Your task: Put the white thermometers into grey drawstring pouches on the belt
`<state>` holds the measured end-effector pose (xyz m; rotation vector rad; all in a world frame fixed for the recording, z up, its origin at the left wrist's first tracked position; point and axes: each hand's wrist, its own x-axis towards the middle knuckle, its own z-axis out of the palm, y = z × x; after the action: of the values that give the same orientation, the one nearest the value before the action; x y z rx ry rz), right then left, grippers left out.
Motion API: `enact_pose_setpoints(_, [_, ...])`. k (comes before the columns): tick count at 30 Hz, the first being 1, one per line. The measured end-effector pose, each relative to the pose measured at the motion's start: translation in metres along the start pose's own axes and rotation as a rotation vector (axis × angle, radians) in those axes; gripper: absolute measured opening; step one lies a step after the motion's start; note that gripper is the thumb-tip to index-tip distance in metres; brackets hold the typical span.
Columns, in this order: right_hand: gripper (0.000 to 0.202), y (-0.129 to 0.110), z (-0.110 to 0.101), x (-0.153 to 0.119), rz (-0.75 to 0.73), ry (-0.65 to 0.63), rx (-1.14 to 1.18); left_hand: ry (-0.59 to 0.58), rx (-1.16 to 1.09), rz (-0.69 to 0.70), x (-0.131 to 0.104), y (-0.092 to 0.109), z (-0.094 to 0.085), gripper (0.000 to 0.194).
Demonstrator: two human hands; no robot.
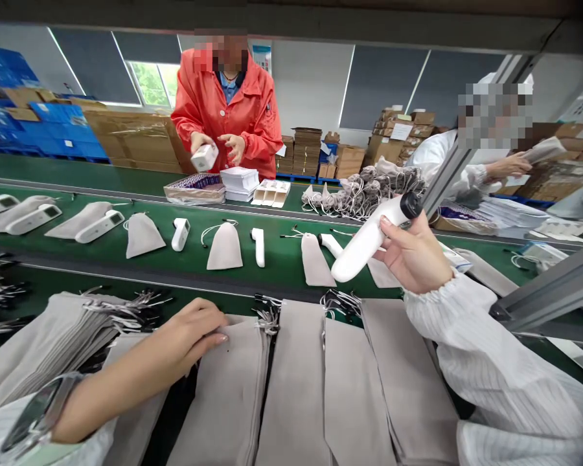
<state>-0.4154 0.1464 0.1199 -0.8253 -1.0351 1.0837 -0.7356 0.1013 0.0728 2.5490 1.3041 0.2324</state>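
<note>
My right hand [412, 249] is wrapped round a white forehead thermometer [364, 243] with a black tip, held above the green conveyor belt [282, 249]. My left hand [194, 330] is at the upper left corner of a stack of grey drawstring pouches [223, 388], its fingers curled and its thumb on the cloth. It appears to pinch the top pouch's edge; the fingertips are partly hidden. More stacks of flat pouches [294, 382] lie to the right, their white cords and black ends at the far edge. A fanned pile of pouches [53, 343] lies to the left.
Along the belt lie pouches [226, 247] and thermometers [258, 247]. Across it, a co-worker in a red jacket [228, 110] holds a small white box [205, 157]. Another person in white [466, 155] stands at right. A metal post [459, 152] slants up near my right arm.
</note>
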Motion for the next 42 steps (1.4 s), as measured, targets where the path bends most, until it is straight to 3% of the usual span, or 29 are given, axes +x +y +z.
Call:
enact_pose_setpoints(3, [0.035, 0.004, 0.016, -0.016, -0.06, -0.042, 0.003, -0.013, -0.1, 0.066, 0.011, 0.029, -0.019, 0.019])
enact_pose_setpoints(8, [0.034, 0.007, 0.032, -0.034, -0.07, -0.093, -0.021, 0.134, -0.218, 0.144, 0.04, 0.08, -0.03, 0.017])
enact_pose_setpoints(11, [0.031, 0.005, 0.031, -0.036, 0.013, -0.192, 0.004, 0.188, -0.271, 0.177, 0.05, 0.09, -0.028, 0.016])
enact_pose_setpoints(13, [0.025, 0.007, 0.031, -0.038, 0.098, -0.344, -0.02, 0.27, -0.279, 0.197, 0.055, 0.092, -0.025, 0.014])
enact_pose_setpoints(16, [0.039, 0.019, 0.038, -0.049, 0.202, -0.559, -0.188, 0.403, -0.262, 0.178, 0.062, 0.093, -0.021, 0.012])
enact_pose_setpoints(18, [0.048, 0.029, 0.044, -0.056, 0.19, -0.601, -0.375, 0.416, -0.256, 0.158, 0.066, 0.094, -0.019, 0.016])
enact_pose_setpoints(22, [0.055, 0.033, 0.033, -0.045, -0.045, -0.555, -0.617, 0.415, -0.197, 0.131, 0.069, 0.088, -0.021, 0.023])
enact_pose_setpoints(25, [0.051, 0.027, 0.005, -0.015, -0.242, -0.279, -0.621, 0.208, -0.111, 0.026, 0.066, 0.077, -0.029, 0.028])
enact_pose_setpoints(27, [0.055, 0.028, -0.005, -0.004, -0.217, -0.162, -0.574, 0.088, -0.109, -0.027, 0.063, 0.075, -0.035, 0.034])
enact_pose_setpoints(28, [0.059, 0.032, -0.003, -0.004, -0.161, -0.234, -0.546, 0.098, -0.138, -0.027, 0.062, 0.076, -0.038, 0.036])
enact_pose_setpoints(31, [0.079, 0.045, 0.021, -0.022, -0.073, -0.682, -0.476, 0.287, -0.309, 0.048, 0.064, 0.092, -0.043, 0.034])
enact_pose_setpoints(32, [0.077, 0.048, 0.028, -0.027, -0.089, -0.763, -0.461, 0.333, -0.361, 0.088, 0.066, 0.099, -0.042, 0.033])
enact_pose_setpoints(33, [0.068, 0.047, 0.032, -0.029, -0.134, -0.753, -0.461, 0.371, -0.388, 0.125, 0.069, 0.104, -0.04, 0.031])
enact_pose_setpoints(35, [0.045, 0.04, 0.02, -0.017, -0.289, -0.485, -0.532, 0.446, -0.341, 0.171, 0.076, 0.106, -0.03, 0.023])
enact_pose_setpoints(37, [0.039, 0.027, -0.017, 0.009, -0.449, 0.025, -0.775, 0.451, -0.211, 0.178, 0.083, 0.096, -0.015, 0.028])
enact_pose_setpoints(38, [0.046, 0.022, -0.041, 0.023, -0.436, 0.274, -0.967, 0.381, -0.144, 0.172, 0.086, 0.088, -0.005, 0.036])
enact_pose_setpoints(39, [0.053, 0.019, -0.066, 0.036, -0.327, 0.413, -1.209, 0.256, -0.093, 0.167, 0.09, 0.078, 0.005, 0.04])
enact_pose_setpoints(41, [0.054, 0.023, -0.11, 0.054, -0.105, 0.512, -1.624, -0.04, -0.051, 0.132, 0.094, 0.06, 0.024, 0.04])
enact_pose_setpoints(42, [0.058, 0.03, -0.126, 0.06, -0.027, 0.534, -1.731, -0.127, -0.045, 0.102, 0.096, 0.053, 0.031, 0.037])
